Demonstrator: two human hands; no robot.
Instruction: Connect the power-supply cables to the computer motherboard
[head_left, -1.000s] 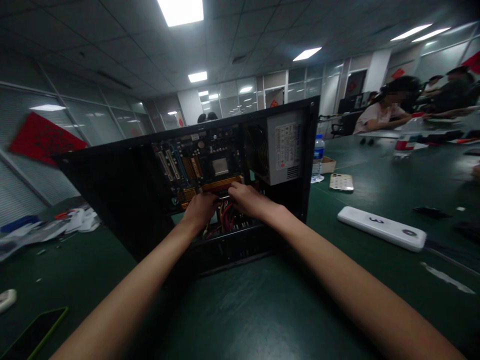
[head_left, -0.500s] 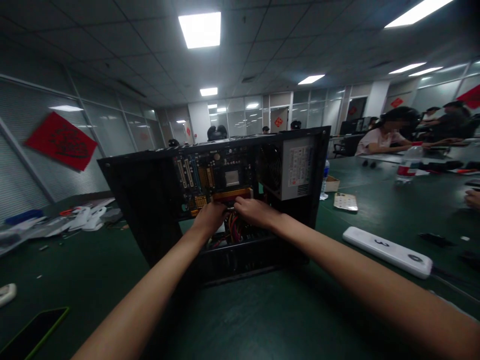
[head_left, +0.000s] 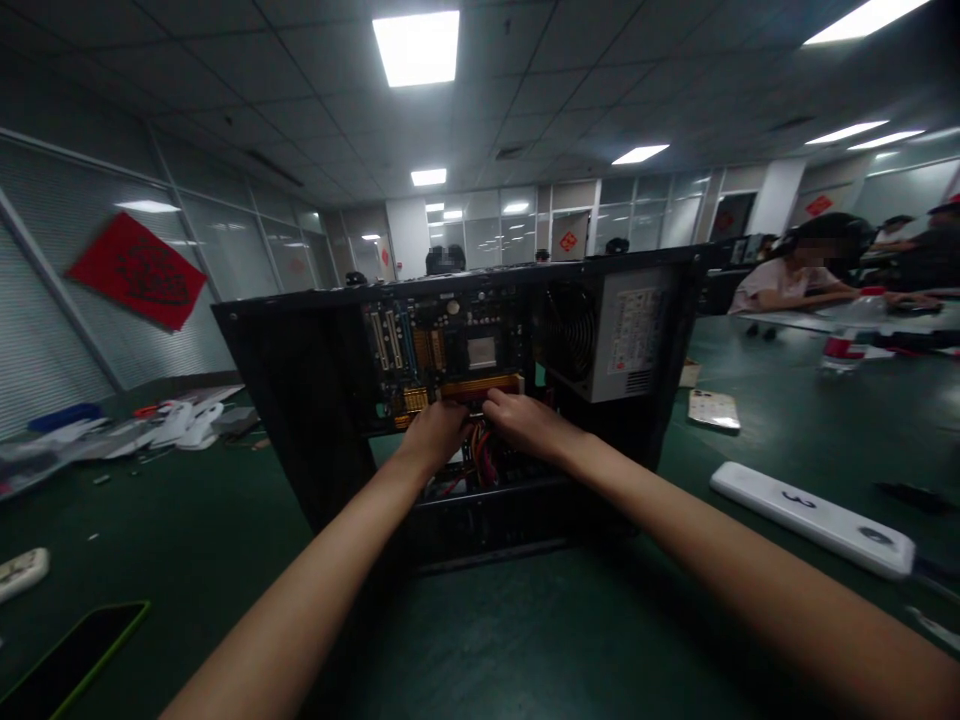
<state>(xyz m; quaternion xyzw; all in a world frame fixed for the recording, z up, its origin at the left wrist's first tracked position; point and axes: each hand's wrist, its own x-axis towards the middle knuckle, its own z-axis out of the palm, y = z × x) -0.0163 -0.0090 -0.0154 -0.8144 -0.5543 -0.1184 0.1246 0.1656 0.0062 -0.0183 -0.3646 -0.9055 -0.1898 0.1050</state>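
Observation:
An open black computer case (head_left: 285, 345) stands upright on the green table before me. Inside it are a motherboard (head_left: 466, 325) with a silver square chip, and a grey power supply (head_left: 637, 340) at the upper right. Both hands reach in at the motherboard's lower edge, just under an orange-brown strip (head_left: 480, 385). My left hand (head_left: 436, 437) has its fingers curled in, and my right hand (head_left: 529, 425) pinches close beside it. Whatever they grip is hidden by the fingers and too dark to name. Coloured cables (head_left: 484, 460) hang right below the hands.
To the right lie a white power strip (head_left: 814, 515) and a phone (head_left: 712, 410), with a bottle (head_left: 844, 340) farther back. A green-edged phone (head_left: 71, 660) is at the near left; papers and white parts (head_left: 187, 425) lie behind it. Another person (head_left: 795, 275) sits at the far right.
The whole view has shifted slightly, so the case and hands appear a little farther right. Both hands keep nearly the same place and grip at the motherboard's lower edge.

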